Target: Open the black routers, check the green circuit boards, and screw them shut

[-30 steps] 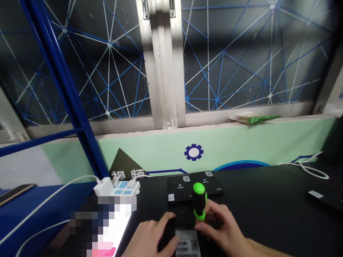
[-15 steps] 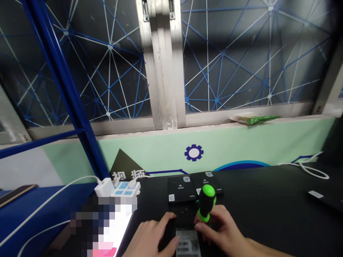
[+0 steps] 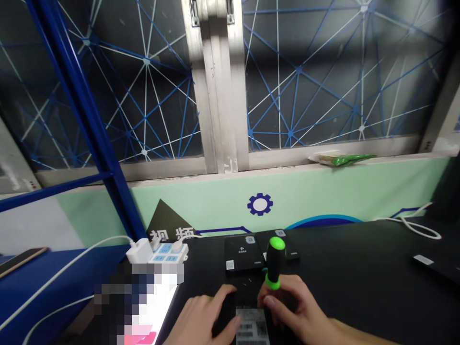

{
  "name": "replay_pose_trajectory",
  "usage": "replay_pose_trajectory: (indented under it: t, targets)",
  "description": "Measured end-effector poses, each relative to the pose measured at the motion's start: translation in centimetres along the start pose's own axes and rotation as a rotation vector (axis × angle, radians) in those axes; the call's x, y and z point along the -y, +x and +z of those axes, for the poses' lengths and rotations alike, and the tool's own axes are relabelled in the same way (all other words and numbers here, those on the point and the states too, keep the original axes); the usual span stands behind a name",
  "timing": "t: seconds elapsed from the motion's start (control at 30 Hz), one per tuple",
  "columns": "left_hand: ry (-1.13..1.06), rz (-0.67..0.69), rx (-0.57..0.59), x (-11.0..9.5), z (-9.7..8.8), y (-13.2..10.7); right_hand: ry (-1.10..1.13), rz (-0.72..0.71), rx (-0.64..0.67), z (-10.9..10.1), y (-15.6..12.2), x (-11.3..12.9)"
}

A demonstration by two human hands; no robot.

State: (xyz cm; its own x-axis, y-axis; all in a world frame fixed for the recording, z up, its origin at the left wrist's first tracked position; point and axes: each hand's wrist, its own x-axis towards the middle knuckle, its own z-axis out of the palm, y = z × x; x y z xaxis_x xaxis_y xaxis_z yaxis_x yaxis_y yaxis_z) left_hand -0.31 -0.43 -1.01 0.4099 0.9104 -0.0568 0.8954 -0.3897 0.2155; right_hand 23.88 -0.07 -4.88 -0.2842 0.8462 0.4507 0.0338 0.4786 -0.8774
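Observation:
My right hand (image 3: 293,306) is closed around the lower part of a black screwdriver with a green cap and collar (image 3: 275,262), held nearly upright over a black device (image 3: 247,316) with a white barcode label (image 3: 252,328) at the bottom edge. My left hand (image 3: 201,318) rests on the left side of that device, fingers curled over its edge. The screwdriver's tip is hidden behind my fingers.
Two flat black boxes (image 3: 243,253) lie just beyond the device on the black table (image 3: 359,278). A white power strip with plugs and cables (image 3: 158,251) sits to the left. A white cable (image 3: 419,225) lies far right. A green packet (image 3: 341,159) rests on the windowsill.
The screwdriver handle swayed right, then came back left to nearly upright, while my right hand kept its grip. My left hand stayed on the device.

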Motion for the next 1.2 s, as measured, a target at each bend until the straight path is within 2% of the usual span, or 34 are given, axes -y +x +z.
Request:
replay_pose_trajectory:
  t: [0.13, 0.23, 0.4, 0.53, 0.73, 0.97, 1.2]
  targets:
    - [-0.009, -0.008, 0.008, 0.0, -0.1, -0.1, 0.113, 0.079, -0.052, 0.6, 0.4, -0.9]
    - [-0.008, -0.009, 0.02, -0.1, -0.3, -0.2, 0.203, 0.119, -0.041, 0.6, 0.7, -0.5]
    - [-0.009, -0.008, 0.028, -0.4, -0.5, -0.3, 0.128, 0.027, 0.071, 0.0, 0.5, 0.9]
    - [-0.006, -0.018, 0.019, -0.5, -0.5, -0.3, 0.081, 0.022, 0.016, 0.1, 0.5, 0.6]
    - [-0.017, -0.01, 0.008, -0.5, -0.6, -0.4, 0.224, 0.114, -0.045, 0.7, 0.6, -0.5]
    - [-0.024, -0.007, 0.003, -0.6, -0.7, -0.5, -0.001, -0.064, 0.051, 0.0, 0.1, 0.9]
    - [-0.015, 0.035, -0.054, -0.1, -0.4, -0.5, 0.089, -0.089, -0.034, 0.1, -0.2, 1.0]
